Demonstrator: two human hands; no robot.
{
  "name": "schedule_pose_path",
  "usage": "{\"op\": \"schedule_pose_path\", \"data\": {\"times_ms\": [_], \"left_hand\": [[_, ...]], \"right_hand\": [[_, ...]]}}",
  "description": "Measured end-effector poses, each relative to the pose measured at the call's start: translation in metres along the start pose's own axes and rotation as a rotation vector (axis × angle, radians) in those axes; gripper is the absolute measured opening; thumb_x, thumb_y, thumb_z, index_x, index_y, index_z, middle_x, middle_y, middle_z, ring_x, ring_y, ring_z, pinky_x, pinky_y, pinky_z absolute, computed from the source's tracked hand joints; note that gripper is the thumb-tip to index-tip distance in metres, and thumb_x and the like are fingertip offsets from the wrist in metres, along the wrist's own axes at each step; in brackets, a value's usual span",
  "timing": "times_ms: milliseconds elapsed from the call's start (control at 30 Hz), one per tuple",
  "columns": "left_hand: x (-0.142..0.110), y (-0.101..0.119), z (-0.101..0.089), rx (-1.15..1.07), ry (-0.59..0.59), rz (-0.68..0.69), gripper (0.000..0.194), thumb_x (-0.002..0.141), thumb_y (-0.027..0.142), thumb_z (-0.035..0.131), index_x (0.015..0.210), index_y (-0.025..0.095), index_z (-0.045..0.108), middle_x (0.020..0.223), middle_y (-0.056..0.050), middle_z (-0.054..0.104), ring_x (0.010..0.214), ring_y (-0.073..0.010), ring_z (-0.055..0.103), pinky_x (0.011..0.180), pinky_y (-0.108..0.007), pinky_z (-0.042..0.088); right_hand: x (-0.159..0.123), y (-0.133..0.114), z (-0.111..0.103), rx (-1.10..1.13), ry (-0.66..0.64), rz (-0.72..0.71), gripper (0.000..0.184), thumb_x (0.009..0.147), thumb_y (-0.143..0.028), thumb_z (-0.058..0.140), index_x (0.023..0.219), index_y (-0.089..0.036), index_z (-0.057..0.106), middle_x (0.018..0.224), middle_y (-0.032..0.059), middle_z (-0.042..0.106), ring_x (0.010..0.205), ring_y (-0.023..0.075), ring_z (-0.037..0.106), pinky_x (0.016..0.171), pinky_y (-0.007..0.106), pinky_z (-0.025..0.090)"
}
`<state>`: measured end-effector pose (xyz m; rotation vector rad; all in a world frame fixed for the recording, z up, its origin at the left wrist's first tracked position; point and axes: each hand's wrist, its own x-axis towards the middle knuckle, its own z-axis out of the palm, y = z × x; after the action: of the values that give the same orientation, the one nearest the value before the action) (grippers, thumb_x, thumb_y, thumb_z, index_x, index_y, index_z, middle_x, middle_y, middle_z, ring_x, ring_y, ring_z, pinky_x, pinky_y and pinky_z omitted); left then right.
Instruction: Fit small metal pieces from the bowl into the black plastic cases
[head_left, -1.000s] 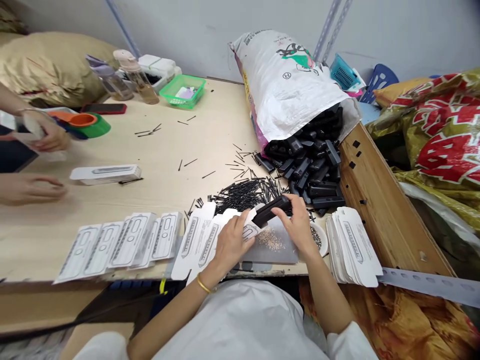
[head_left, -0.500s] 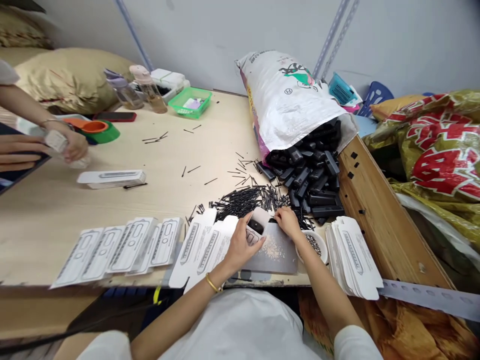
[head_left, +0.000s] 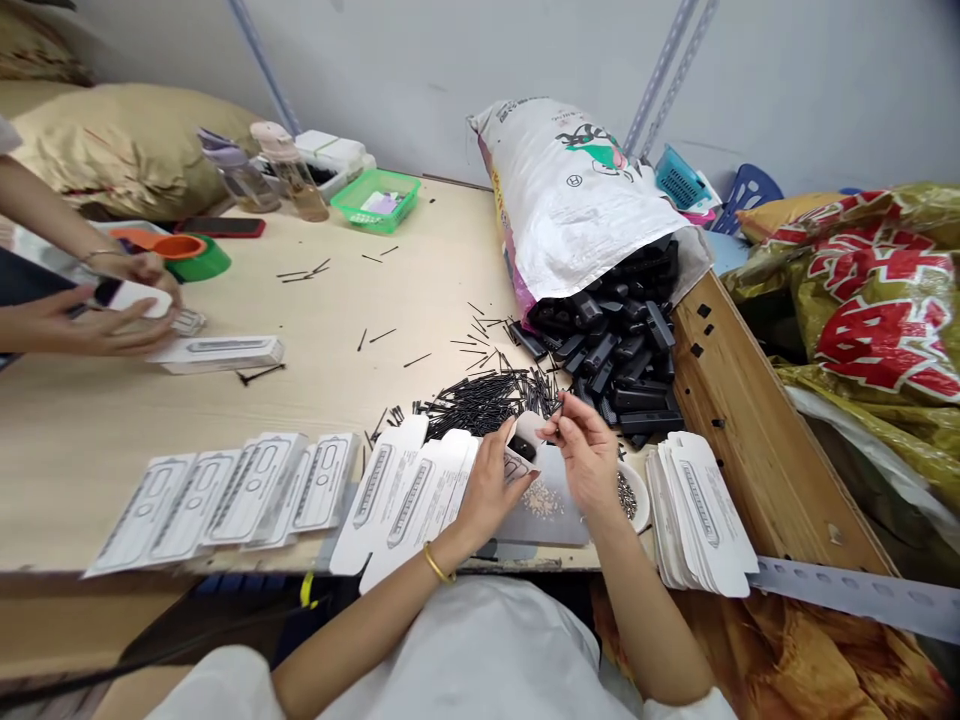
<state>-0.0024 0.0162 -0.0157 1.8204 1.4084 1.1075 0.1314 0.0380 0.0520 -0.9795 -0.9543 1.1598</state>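
Observation:
My left hand (head_left: 489, 485) is closed around a small white printed box (head_left: 529, 428) whose open end faces up. A black device (head_left: 520, 448) sits inside it. Close beside the opening, my right hand (head_left: 589, 450) pinches a thin black stick (head_left: 558, 406). Beyond both hands lies a heap of thin black sticks (head_left: 472, 405). Beneath them, a grey mat (head_left: 555, 530) carries small beige bits (head_left: 541, 498). A white bowl (head_left: 642, 503) of small metal pieces stands at my right wrist, partly hidden by it.
Flat white cartons (head_left: 697, 510) are stacked at right, and others (head_left: 420, 490) lie left of my hands. Filled boxes (head_left: 247, 490) lean in a row. A white sack (head_left: 585, 210) spills black devices (head_left: 637, 360). At left, a co-worker's hands (head_left: 112, 310) hold a white box.
My right hand has lifted from the stick heap with a thin black stick and turned toward the box. The box tilts slightly. The co-worker's hands have come together over a white box.

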Motion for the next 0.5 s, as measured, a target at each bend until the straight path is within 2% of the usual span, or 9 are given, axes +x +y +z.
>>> {"op": "schedule_pose_path", "data": {"times_ms": [100,200,367,500], "left_hand": [[0.0,0.001,0.001,0.001,0.014,0.0,0.074,0.081,0.026,0.064,0.144,0.021,0.026,0.131,-0.014,0.048,0.124,-0.0254,0.046,0.103,-0.046,0.038],[0.001,0.002,0.001,-0.006,0.039,-0.014,0.075,0.08,0.024,0.064,0.144,0.02,0.025,0.133,-0.014,0.046,0.126,-0.0256,0.044,0.104,-0.046,0.038],[0.002,0.002,0.0,-0.008,0.044,-0.036,0.075,0.081,0.026,0.064,0.144,0.021,0.024,0.134,-0.014,0.044,0.126,-0.0253,0.043,0.104,-0.045,0.037],[0.002,0.003,0.0,0.001,0.044,-0.04,0.074,0.081,0.028,0.064,0.143,0.019,0.025,0.133,-0.015,0.044,0.124,-0.0257,0.044,0.102,-0.044,0.038]], "right_hand": [[-0.009,0.01,0.016,-0.077,0.093,-0.055,0.024,0.08,-0.036,0.064,0.097,-0.02,0.059,0.086,0.0018,0.06,0.082,0.0139,0.063,0.082,0.035,0.055],[-0.013,0.019,0.016,-0.209,0.176,-0.115,0.032,0.081,-0.034,0.061,0.11,-0.021,0.056,0.088,0.0023,0.059,0.086,0.0132,0.06,0.084,0.032,0.054],[-0.019,0.018,0.005,-0.3,0.092,-0.075,0.043,0.085,-0.029,0.057,0.126,-0.023,0.047,0.087,0.0011,0.057,0.07,0.0097,0.058,0.066,0.025,0.053],[-0.024,0.014,0.004,-0.266,0.085,-0.168,0.049,0.088,-0.027,0.055,0.132,-0.03,0.034,0.091,-0.0017,0.056,0.061,0.007,0.055,0.059,0.023,0.051]]}}
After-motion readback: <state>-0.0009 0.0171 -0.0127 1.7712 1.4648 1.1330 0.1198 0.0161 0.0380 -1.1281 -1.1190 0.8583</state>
